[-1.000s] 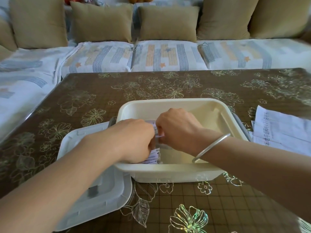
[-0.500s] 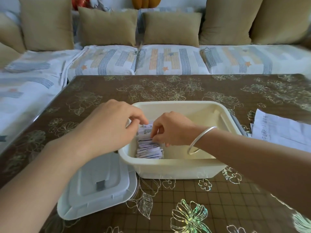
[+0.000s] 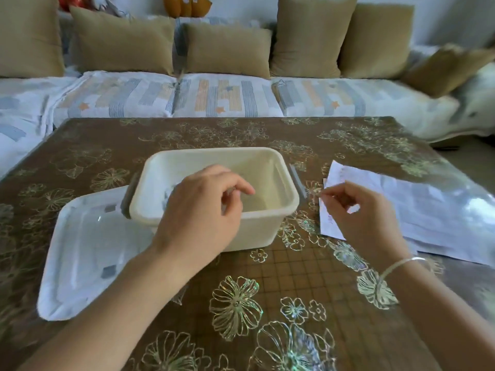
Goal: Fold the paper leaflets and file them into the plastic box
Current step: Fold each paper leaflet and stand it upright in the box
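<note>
While the white paper leaflets [image 3: 401,207] lie on the brown flowered table [image 3: 187,135], the right hand [image 3: 359,215] pinches their edge. Left of those fingers stands the cream plastic box [image 3: 214,153]. The left hand [image 3: 203,212], loosely curled and empty, hides its front, with a translucent lid [image 3: 88,253] beyond.

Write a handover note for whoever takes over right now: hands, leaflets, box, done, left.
Left hand: open, empty, over the plastic box.
Right hand: pinching the left edge of the flat leaflets on the table, right of the box.
Done: some folded leaflets are in the box's left side, mostly hidden by the hand.
Left: fold and file the flat ones.
Lid lies off, left of the box.
</note>
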`<control>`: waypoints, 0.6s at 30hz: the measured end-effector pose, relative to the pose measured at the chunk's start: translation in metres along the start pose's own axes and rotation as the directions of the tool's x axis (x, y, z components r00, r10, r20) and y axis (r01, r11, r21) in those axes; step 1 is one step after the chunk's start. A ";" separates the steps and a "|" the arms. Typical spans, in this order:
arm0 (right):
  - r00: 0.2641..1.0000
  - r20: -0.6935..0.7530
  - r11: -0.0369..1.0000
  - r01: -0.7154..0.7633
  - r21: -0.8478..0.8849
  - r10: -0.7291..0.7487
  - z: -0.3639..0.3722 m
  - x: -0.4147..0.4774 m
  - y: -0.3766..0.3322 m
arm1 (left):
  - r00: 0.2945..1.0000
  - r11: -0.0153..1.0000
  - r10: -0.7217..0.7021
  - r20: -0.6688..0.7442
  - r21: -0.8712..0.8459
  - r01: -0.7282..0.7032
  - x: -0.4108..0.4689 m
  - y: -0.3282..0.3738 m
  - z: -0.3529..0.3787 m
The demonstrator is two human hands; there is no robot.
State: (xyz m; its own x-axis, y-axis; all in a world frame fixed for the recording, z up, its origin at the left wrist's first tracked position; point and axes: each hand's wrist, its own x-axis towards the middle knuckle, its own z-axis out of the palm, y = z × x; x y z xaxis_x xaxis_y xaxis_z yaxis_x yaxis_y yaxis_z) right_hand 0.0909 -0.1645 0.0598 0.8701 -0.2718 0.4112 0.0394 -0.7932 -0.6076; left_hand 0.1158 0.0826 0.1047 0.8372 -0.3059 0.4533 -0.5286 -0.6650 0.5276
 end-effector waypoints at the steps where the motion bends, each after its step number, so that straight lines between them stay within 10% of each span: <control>1: 1.000 0.010 0.993 -0.013 -0.114 0.014 -0.004 -0.009 0.022 | 0.998 1.000 -0.016 -0.053 0.015 0.017 -0.006 0.008 0.007; 6: 0.957 0.165 0.832 -0.112 -0.543 0.237 -0.026 -0.032 0.119 | 0.995 0.998 -0.059 -0.086 0.027 0.062 -0.040 0.028 0.036; 18: 0.987 0.126 0.742 0.009 -0.670 0.102 -0.017 -0.004 0.143 | 0.988 0.992 -0.120 0.101 0.036 0.117 -0.102 0.015 0.058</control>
State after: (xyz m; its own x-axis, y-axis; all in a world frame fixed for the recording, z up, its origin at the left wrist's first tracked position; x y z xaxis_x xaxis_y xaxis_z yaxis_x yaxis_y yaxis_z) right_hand 0.0847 -0.2864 -0.0169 0.9245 -0.2804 0.2581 -0.2922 -0.9563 0.0078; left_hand 0.0303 0.0645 0.0244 0.9044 -0.2910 0.3119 -0.4217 -0.7205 0.5505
